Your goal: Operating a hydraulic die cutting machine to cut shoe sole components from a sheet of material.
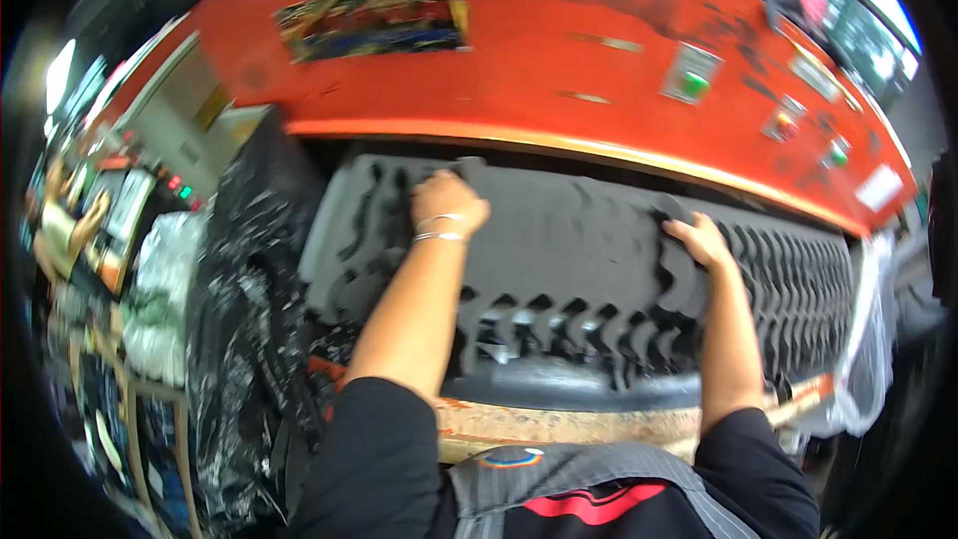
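Note:
A dark grey, foam-like sheet [559,230] lies in front of me, cut into wavy shapes along its near and right sides. My left hand [446,206], with bracelets at the wrist, is closed at its far left part, on a grey cut piece [472,166] whose end shows past the fingers. My right hand [702,238] is closed on a curved grey strip [681,277] right of the plain middle. Its fingertips are partly hidden. Rows of wavy strips [803,289] lie to the right of that hand.
A red-orange machine beam [519,60] spans the far side, with buttons on its right part. Black plastic wrap [254,319] stands at left, clear plastic [866,349] hangs at right. A wooden edge [569,423] is nearest me. Another person [70,230] is at far left.

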`<state>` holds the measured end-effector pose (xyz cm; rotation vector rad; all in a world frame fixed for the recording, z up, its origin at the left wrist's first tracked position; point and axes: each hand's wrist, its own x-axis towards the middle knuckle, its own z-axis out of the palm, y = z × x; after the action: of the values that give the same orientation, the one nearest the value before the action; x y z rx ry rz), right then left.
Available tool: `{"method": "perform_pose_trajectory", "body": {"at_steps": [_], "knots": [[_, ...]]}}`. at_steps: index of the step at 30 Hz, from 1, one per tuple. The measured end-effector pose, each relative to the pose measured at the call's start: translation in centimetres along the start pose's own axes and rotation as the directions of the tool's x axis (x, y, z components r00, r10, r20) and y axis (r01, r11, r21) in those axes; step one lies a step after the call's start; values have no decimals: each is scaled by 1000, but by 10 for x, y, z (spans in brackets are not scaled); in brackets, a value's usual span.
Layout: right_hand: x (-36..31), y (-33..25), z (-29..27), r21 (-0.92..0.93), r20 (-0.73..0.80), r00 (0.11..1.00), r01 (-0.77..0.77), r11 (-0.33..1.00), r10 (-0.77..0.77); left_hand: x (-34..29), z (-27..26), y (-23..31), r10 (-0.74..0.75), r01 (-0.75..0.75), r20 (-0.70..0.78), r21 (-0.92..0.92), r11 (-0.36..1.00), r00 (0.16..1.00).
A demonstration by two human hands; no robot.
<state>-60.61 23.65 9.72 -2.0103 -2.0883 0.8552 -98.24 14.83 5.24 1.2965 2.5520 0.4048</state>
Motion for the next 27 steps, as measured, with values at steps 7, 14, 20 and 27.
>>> {"method": "perform_pose_trajectory", "body": {"at_steps": [7, 14, 20, 27], "knots": [[-12, 7, 0, 354, 150, 954, -296, 887, 258, 12, -32, -37, -38, 152, 387, -269, 951, 921], [37, 130, -29, 497, 205, 961, -267, 826, 188, 42, -27, 4, 67, -10, 568, -102, 995, 820], [-9, 113, 12, 804, -359, 931, 342, 486, -62, 69, -11, -82, 54, 210, 533, -422, 882, 844], [-87, 52, -65, 820, -499, 834, 542, 183, -236, 36, 9, -95, 104, 162, 248, -844, 511, 963]]}}
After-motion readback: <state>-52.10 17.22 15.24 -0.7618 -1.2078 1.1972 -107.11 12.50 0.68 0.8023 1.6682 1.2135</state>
